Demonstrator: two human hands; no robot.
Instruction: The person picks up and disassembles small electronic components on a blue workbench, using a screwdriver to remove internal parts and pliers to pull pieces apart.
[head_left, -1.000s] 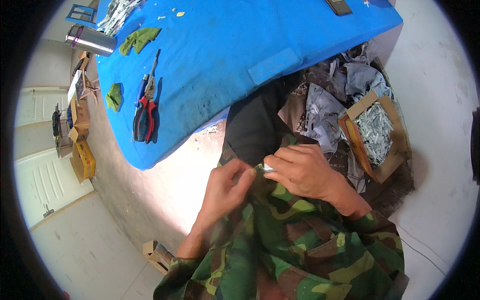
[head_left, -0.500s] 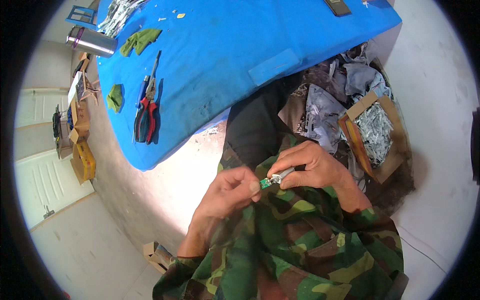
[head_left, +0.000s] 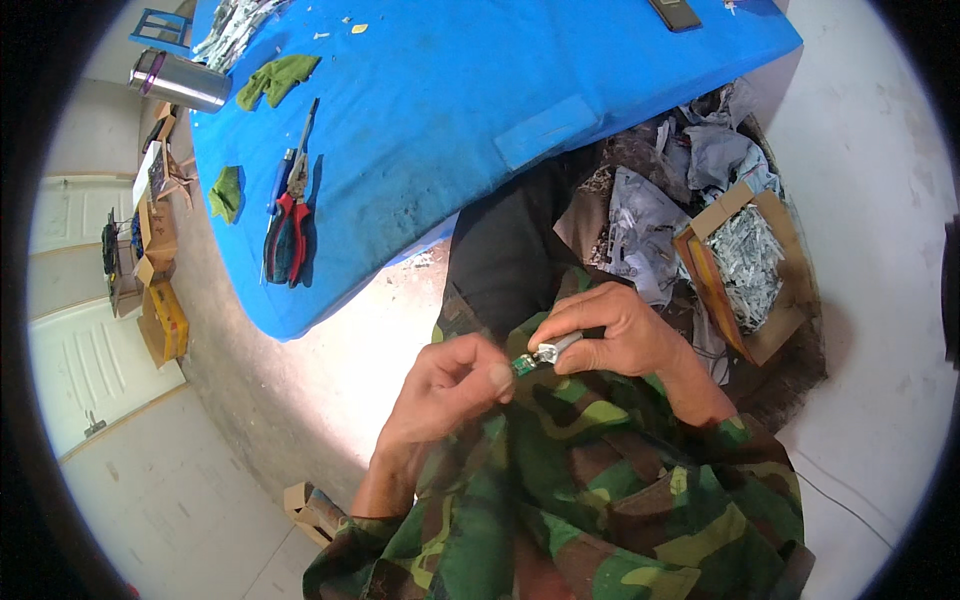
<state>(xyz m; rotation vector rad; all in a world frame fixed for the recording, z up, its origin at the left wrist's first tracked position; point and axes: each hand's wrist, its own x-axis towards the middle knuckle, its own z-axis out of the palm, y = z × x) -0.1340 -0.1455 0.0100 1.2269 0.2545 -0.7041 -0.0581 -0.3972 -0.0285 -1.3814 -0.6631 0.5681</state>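
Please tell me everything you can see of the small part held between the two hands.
The small part is a short piece with a light metallic-looking body and a little green board-like end. It lies roughly level, slightly tilted, above the lap in camouflage clothing. The right hand pinches the pale end between thumb and fingers, while the left hand grips the green end with its fingertips. Most of it is hidden by the fingers, so finer detail cannot be told.
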